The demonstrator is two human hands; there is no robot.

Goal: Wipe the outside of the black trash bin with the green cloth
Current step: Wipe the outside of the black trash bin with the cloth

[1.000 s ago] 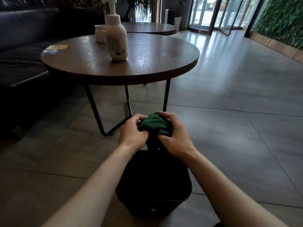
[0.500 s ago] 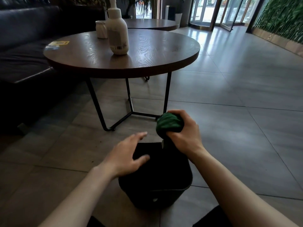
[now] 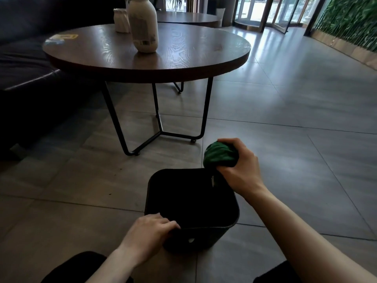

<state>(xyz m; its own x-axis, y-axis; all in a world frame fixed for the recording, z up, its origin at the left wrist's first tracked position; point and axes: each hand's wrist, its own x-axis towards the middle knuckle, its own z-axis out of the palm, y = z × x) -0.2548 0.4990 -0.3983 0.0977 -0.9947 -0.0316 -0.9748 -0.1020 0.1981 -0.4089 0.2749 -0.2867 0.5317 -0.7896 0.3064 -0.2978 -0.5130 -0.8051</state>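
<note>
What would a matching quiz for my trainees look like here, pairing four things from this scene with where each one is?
Things:
1. cloth
2. bottle
3. bin
4. left hand

Places:
A. standing on the round table
B. on the floor tiles
C. bunched in the right hand
D. gripping the bin's near rim

Pairs: 1-C, 2-A, 3-B, 4-D

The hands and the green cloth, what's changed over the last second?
The left hand let go of the green cloth, came back toward the person and now grips the near rim of the black trash bin. The right hand kept the bunched cloth and shifted right, to the bin's far right corner. The bin still stands on the floor.
</note>
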